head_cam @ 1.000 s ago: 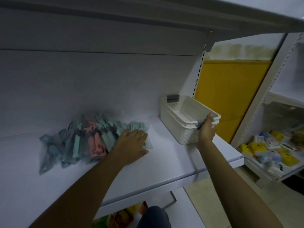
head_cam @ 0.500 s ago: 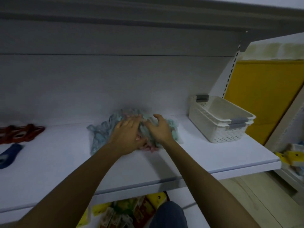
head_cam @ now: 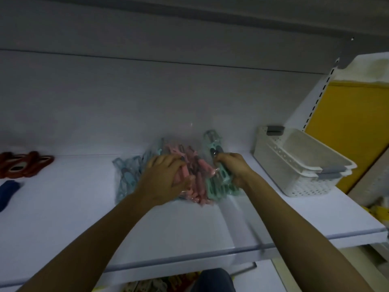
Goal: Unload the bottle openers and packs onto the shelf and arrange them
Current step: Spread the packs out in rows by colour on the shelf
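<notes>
Clutching two packs at once, both out of one pile (head_cam: 126, 180) toward the back of the white shelf (head_cam: 189, 228), about midway along it. Grips the teal pack (head_cam: 219, 186) with the right hand (head_cam: 233, 169), fingers curled round its upper part, and holds it tilted: top end up near the back wall, bottom end down on the shelf. Clamps the pink pack (head_cam: 200, 178) with the left hand (head_cam: 164, 178), fingers bent over its top and closed on the wrap.

Shows three colours in the pile: pale blue on the left, pink in the middle, teal on the right, all in crumpled clear wrap. Cannot tell the exact number of packs in each colour. Pink touching teal in the gap between the two hands.

To the right, apart from the pile: two white baskets (head_cam: 294, 165), one nested in the other, each with grey handles. Beyond them, one yellow panel (head_cam: 347, 133).

At the far left end of the shelf: two or three red openers (head_cam: 25, 165), blurred together. Just in front of them, one dark blue thing (head_cam: 8, 191), cut by the frame edge. Below the shelf edge: packaged goods (head_cam: 147, 286), too dim to count.
</notes>
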A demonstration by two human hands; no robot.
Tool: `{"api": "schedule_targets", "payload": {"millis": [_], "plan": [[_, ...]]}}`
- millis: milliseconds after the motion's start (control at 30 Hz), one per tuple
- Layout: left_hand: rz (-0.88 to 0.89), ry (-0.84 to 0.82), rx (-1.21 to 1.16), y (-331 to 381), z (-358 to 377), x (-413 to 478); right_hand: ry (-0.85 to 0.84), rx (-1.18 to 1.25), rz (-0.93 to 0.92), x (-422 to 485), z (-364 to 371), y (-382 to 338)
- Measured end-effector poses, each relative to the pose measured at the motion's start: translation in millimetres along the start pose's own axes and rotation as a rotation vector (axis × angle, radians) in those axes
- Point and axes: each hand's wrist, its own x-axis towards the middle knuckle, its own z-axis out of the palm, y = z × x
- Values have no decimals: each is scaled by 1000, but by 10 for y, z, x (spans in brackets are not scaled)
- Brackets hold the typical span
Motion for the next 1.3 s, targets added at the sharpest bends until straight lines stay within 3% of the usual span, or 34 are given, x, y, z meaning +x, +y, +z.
{"api": "schedule_targets", "payload": {"millis": [100,233,300,433,533,600,767,900,967,1033,1100,1200,1300], "plan": [[44,13,-39,178,22,247,-22,11,-26,37,-112,2],[152,-252,-36,375,216,469,-64,68,-1,50,-171,96],[183,-279,45,345,304,488,21,16,-31,88,-163,147],[141,-199,75,164,312,395,267,-312,-172,185,-169,219],[112,-198,66,122,304,390,254,-732,-214,190,26,357],[75,-186,-10,119,303,391,198,-888,-181,180,174,454],[143,-208,187,96,257,371,151,-640,-293,202,-92,400],[293,-272,147,234,305,483,190,-497,-213,230,-347,366],[339,-373,86,331,341,547,270,-620,-296,229,-342,397],[342,-456,82,361,372,591,318,-932,-384,218,-256,482],[336,-494,160,332,407,612,272,-1132,-372,230,-214,562],[241,-497,293,253,410,629,160,-1100,-292,304,-320,519],[166,-496,349,239,364,651,171,-1176,-228,350,-359,468]]}}
